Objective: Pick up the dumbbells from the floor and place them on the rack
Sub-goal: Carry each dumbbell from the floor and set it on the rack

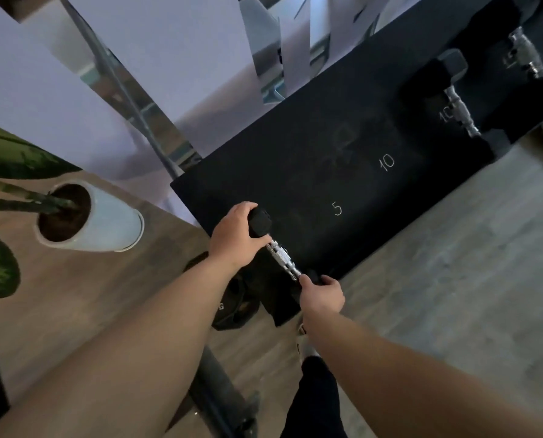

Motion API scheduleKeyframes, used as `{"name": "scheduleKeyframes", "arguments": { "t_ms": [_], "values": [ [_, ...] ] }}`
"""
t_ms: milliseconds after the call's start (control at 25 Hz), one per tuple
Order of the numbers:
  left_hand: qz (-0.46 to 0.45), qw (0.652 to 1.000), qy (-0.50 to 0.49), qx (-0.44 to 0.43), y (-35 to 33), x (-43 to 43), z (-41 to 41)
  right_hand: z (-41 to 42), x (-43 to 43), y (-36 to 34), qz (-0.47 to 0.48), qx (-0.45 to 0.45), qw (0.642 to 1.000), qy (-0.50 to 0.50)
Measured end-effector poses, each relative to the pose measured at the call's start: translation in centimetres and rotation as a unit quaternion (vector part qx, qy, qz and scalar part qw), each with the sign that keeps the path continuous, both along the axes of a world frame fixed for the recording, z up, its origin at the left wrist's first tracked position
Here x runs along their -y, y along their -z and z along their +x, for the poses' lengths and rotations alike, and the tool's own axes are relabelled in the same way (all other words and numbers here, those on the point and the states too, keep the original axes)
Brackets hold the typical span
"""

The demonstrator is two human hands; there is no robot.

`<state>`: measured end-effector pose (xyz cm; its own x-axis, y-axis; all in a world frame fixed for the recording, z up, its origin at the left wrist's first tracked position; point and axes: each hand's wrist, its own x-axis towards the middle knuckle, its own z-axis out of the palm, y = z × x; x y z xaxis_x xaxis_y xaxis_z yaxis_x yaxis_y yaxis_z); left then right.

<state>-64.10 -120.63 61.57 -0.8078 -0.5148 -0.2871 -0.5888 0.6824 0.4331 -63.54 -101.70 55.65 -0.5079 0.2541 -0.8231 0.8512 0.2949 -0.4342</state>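
Note:
A small black hex dumbbell (282,258) with a knurled chrome handle lies at the near-left corner of the black rack shelf (342,184). My left hand (237,237) grips its far head. My right hand (322,294) is closed around its near head, which is mostly hidden. White numbers 5 and 10 are marked on the shelf. Two bigger black dumbbells rest further right on the shelf, one (456,110) marked 10 and another (527,56) at the frame's edge.
A white pot (105,222) with a green plant stands on the wooden floor to the left. A dark bag (232,298) lies under the rack's corner. Mirrored panels rise behind the rack. My dark trouser leg (314,399) is below.

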Motion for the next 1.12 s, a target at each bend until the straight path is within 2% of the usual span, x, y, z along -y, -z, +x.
{"name": "scheduleKeyframes", "arguments": {
  "t_ms": [120, 240, 480, 560, 640, 720, 840, 960, 1120],
  "values": [
    [-0.025, 1.0, 0.001, -0.002, 0.9, -0.4, -0.6, 0.1, 0.2, -0.4, 0.033, 0.006, 0.998, -0.051],
    [-0.053, 0.998, 0.035, 0.02, 1.1, -0.7, -1.3, 1.7, -0.1, -1.2, 0.048, -0.065, 0.989, -0.126],
    [-0.061, 0.994, 0.07, 0.061, 1.1, -0.1, -2.6, 1.5, -2.6, -0.8, 0.054, -0.056, 0.975, -0.208],
    [-0.065, 0.993, 0.069, 0.066, 1.3, 0.2, -2.6, -0.3, -2.8, -0.6, 0.083, -0.049, 0.951, -0.292],
    [-0.069, 0.994, 0.059, 0.068, 1.5, 0.1, -2.5, -1.5, -2.9, -0.4, 0.109, -0.047, 0.912, -0.392],
    [-0.063, 0.993, 0.059, 0.075, 1.6, 0.3, -2.5, -2.1, -3.2, -0.1, 0.117, -0.054, 0.887, -0.443],
    [-0.034, 0.99, 0.082, 0.111, 1.0, 0.8, -2.3, -2.9, -3.8, -0.3, 0.099, -0.064, 0.89, -0.441],
    [0.029, 0.985, 0.089, 0.143, -0.6, 1.0, -2.2, -5.1, -4.7, -2.0, 0.034, -0.086, 0.905, -0.415],
    [0.023, 0.983, 0.111, 0.146, -3.8, 1.4, -3.1, -9.4, -5.6, -5.7, 0.003, -0.108, 0.91, -0.4]
  ]
}}
